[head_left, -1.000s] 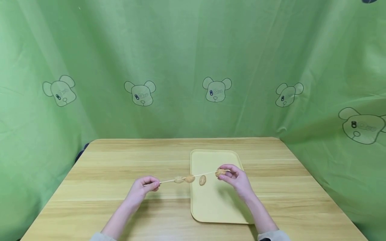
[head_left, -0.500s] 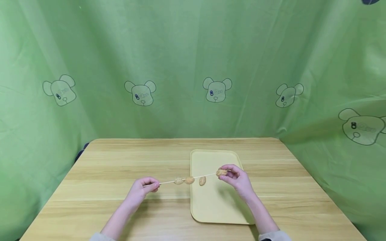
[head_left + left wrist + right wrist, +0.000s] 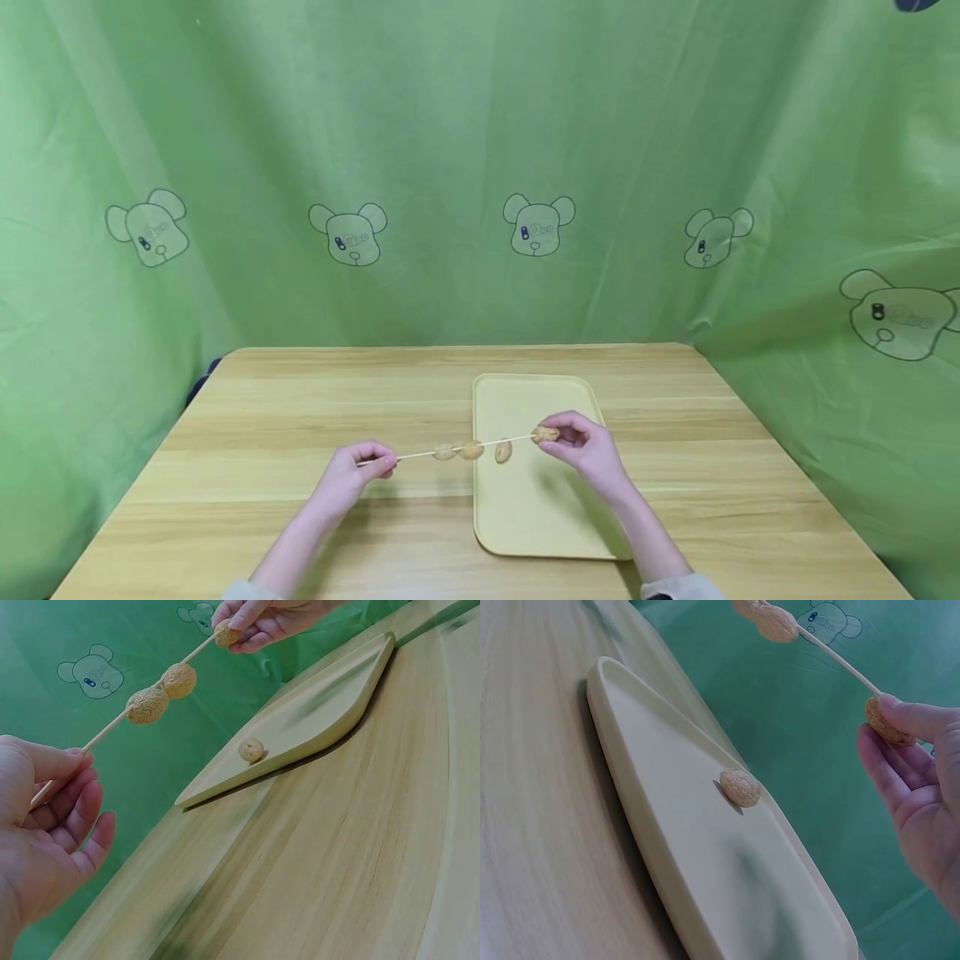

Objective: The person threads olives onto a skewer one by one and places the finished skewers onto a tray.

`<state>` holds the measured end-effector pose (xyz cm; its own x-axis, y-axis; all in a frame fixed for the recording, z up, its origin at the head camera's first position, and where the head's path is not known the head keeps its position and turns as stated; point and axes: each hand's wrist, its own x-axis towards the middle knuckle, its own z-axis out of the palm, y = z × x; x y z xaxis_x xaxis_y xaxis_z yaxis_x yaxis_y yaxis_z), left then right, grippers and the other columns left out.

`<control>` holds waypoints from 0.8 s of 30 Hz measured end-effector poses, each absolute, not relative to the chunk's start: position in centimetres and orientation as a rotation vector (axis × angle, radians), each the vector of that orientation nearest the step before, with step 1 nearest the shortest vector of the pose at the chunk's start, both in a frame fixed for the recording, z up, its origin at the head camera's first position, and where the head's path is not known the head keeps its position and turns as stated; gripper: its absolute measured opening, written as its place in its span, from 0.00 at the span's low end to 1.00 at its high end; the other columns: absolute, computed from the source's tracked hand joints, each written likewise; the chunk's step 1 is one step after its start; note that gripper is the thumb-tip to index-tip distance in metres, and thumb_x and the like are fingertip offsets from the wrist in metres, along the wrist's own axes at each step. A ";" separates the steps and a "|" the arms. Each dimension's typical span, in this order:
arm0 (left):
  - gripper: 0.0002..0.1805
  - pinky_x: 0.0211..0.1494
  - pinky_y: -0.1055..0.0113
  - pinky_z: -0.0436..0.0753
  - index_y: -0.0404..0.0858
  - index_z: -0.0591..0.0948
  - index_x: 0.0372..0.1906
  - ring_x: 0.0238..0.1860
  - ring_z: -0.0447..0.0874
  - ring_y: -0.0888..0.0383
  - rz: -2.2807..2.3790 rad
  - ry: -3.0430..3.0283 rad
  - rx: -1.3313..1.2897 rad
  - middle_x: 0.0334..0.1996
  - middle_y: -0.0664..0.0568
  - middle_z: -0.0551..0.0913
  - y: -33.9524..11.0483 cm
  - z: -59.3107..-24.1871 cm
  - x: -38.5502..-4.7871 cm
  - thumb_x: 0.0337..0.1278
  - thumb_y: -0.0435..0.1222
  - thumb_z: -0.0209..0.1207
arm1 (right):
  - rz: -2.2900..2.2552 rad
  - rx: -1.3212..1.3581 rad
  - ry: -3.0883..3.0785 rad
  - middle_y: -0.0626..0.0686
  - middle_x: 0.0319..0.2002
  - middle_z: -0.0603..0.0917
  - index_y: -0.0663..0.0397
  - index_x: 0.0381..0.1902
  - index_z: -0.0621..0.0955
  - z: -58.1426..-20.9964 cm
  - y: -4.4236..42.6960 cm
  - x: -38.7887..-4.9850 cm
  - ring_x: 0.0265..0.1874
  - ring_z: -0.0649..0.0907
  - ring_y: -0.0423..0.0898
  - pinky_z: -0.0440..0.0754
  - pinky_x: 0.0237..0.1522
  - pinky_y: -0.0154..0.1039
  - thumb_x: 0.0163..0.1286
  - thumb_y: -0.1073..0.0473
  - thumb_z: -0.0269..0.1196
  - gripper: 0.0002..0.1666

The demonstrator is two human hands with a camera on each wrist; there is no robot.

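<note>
So, left fingers [image 3: 86, 812] pinch a thin stick [image 3: 109, 732] — right fingers [image 3: 915, 718] grip the nut-like piece [image 3: 883, 724] at its end.

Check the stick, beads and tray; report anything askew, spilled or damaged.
Nothing stands out: the left hand holds the stick, two beads sit threaded on it, the right hand pinches a third bead, and a fourth lies inside the tray.

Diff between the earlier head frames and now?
The right hand and the wrinkled tan oval nut it pinches moved slightly toward the left hand, along the thin pale wooden stick. Nothing grasped or released. Unchanged: left hand's grip, two wrinkled tan nuts mid-stick, loose tan nut on cream rectangular tray.
</note>
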<state>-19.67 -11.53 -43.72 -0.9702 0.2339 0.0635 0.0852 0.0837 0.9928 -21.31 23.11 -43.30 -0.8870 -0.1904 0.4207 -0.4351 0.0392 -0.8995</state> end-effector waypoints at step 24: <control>0.09 0.43 0.64 0.78 0.22 0.78 0.34 0.32 0.77 0.57 2.020 2.289 0.379 0.26 0.54 0.79 -11.4 -43.1 -19.6 0.55 0.28 0.58 | 1.952 0.732 -2.066 0.49 0.37 0.81 0.81 0.38 0.75 -43.1 22.3 -21.4 0.33 0.81 0.39 0.80 0.35 0.30 0.48 0.79 0.65 0.17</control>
<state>-19.64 -11.37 -43.13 -0.9676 0.2259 0.1127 0.1399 0.1085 0.9842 -21.42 22.30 -43.10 -0.8557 -0.2111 0.4725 -0.4838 0.0021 -0.8752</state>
